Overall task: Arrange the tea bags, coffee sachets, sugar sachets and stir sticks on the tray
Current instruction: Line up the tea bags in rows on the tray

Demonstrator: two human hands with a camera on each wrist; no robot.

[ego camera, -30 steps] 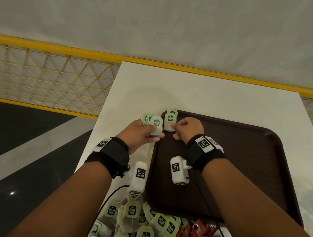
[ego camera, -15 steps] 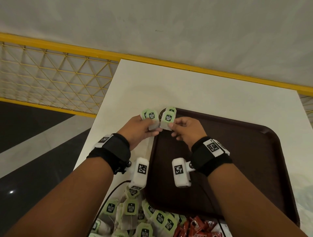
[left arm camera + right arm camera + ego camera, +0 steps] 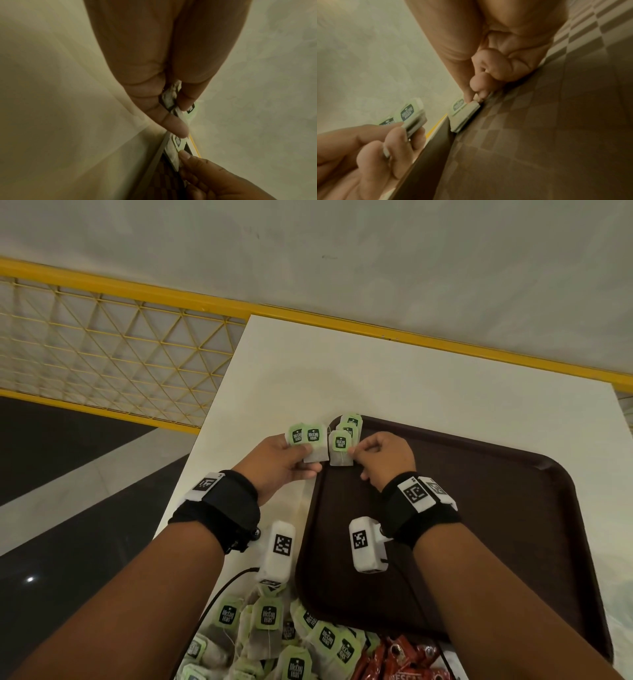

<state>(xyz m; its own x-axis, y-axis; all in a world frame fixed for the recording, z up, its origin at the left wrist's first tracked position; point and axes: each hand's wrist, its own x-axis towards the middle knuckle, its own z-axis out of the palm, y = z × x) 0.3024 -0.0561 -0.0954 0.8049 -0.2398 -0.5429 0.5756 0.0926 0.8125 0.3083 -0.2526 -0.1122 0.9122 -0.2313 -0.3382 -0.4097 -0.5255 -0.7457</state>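
White table (image 3: 394, 371) stands by a pale wall with a yellow rail (image 3: 342, 321). On the table sits a dark brown tray (image 3: 513, 525).

The left hand (image 3: 277, 465) is just left of the tray's far left corner. Its fingers and thumb are curled around a small bunch of tea bags (image 3: 310, 440) with green tags. The right hand (image 3: 383, 462) is over that same corner. Its thumb and first finger pinch one tea bag (image 3: 340, 448), which touches the tray. More placed tea bags (image 3: 351, 422) lie just past it in the corner.

Near the person, left of the tray, is a big loose pile of tea bags (image 3: 274, 631). Red coffee sachets (image 3: 394, 659) lie right next to the pile.
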